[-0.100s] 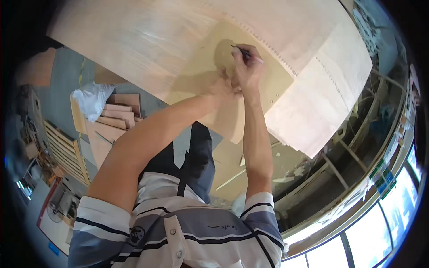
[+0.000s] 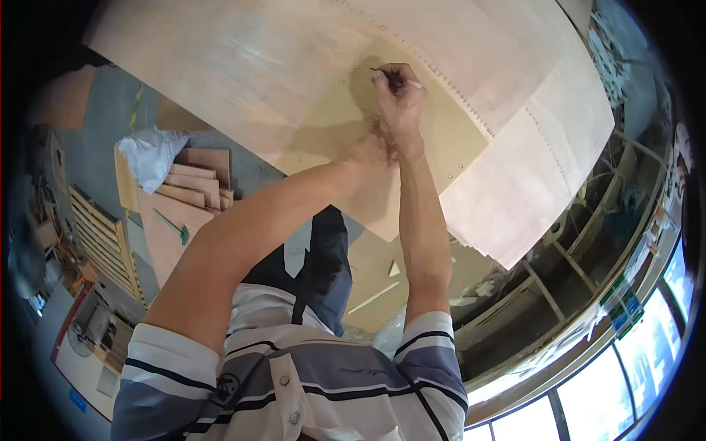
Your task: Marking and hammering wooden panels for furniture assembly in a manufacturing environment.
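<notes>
My right hand (image 2: 399, 106) is closed around a slim dark pen (image 2: 395, 78) with a pale end. The pen's tip points left, above a tan, smooth board (image 2: 441, 140); whether it touches, I cannot tell. Beside my right wrist, and partly behind it, my left hand (image 2: 371, 149) is low over the same board. Its fingers are blurred and half hidden, so their hold is unclear. Small holes show near the board's right corner. Under the board lies a stack of large, pale wood veneer sheets (image 2: 515, 198) with rows of small marks.
Wood offcuts (image 2: 195, 184) and a crumpled clear plastic bag (image 2: 153, 158) are at left, near a slatted wooden frame (image 2: 103, 239). Scraps, including a thin strip (image 2: 373, 297), lie below the sheets. Wooden framing (image 2: 544, 283) and windows (image 2: 610, 389) line the right side.
My right hand with the pen has shifted slightly away and left over the board. The left hand has hardly moved. The whole view has also shifted a little.
</notes>
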Motion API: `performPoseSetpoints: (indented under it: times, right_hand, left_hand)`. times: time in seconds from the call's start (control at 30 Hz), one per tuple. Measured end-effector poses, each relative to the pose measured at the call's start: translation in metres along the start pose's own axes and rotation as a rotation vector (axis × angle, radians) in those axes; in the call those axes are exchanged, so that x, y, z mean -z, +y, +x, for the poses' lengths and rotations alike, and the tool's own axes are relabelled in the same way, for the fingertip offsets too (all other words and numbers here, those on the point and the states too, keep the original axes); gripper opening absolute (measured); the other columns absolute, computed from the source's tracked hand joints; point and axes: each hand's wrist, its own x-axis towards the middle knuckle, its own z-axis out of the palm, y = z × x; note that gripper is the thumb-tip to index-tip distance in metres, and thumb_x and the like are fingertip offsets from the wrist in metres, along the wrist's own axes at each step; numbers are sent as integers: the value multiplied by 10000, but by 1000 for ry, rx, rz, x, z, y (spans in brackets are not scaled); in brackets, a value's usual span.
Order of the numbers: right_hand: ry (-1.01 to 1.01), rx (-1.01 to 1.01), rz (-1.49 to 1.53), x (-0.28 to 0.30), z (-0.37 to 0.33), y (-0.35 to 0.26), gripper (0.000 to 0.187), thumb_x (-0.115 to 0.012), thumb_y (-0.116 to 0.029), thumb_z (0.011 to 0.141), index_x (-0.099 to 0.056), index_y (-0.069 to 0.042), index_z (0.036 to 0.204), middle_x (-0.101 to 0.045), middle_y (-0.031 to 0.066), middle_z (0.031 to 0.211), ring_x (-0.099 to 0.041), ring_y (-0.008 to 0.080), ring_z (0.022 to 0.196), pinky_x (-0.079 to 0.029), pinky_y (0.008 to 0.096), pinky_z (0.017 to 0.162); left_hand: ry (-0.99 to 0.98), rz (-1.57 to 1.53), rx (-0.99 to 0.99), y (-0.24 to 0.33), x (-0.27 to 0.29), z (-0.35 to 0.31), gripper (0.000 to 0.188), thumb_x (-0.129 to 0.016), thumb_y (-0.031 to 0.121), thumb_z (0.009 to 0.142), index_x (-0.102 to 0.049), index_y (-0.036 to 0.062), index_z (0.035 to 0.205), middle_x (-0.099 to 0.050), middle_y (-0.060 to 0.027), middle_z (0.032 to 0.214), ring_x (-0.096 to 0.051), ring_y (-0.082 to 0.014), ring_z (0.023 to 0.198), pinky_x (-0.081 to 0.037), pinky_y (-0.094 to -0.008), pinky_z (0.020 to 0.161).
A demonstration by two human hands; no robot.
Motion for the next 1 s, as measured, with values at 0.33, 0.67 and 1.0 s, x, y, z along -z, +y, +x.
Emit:
performPoseSetpoints:
  times: [0.33, 0.67, 1.0]
  right_hand:
    - [-81, 47, -169, -9, 5, 6, 118, -667, -75, 839, -646, 18, 910, -671, 82, 739, -616, 101, 661, -517, 273, 636]
    - [-92, 87, -280, -8, 5, 5, 125, -685, -84, 843, -658, 7, 925, -700, 126, 782, -660, 156, 683, -531, 291, 655]
    - [-130, 200, -420, -11, 12, 3, 95, -684, -73, 806, -638, -11, 861, -682, 172, 758, -678, 251, 659, -534, 343, 622]
  left_hand:
    - [82, 131, 27, 19, -12, -3, 369, -306, 396, 1041, -408, 245, 1362, -538, 31, 1212, -516, -110, 1076, -397, -364, 1009]
    - [-476, 1829, -130, 53, -6, -12, 463, -408, 260, 998, -388, 182, 1454, -454, 23, 1447, -340, -175, 1399, -116, -595, 1188]
    - [-233, 1470, 69, 40, -14, 9, 428, -325, 317, 1045, -359, 175, 1446, -440, -23, 1441, -344, -159, 1385, -249, -342, 1178]
